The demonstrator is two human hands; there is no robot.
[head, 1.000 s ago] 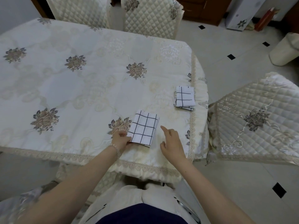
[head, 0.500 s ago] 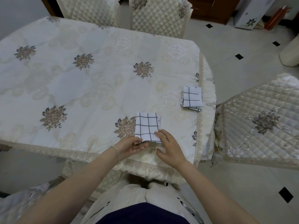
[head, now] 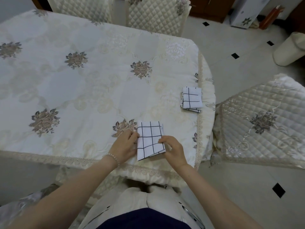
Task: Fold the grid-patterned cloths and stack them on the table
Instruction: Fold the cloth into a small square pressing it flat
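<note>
Down in the head view: folded grid cloth lies near the surface's front lace edge, long axis running front to back, near corner skewed slightly left. Left hand pinches its left edge; right hand grips the right edge, fingers curled on it. Finished cloth stack sits well apart by the right rim. Broad bare tablecloth stretches left and back. Quilted chair crowds the right side.
</note>
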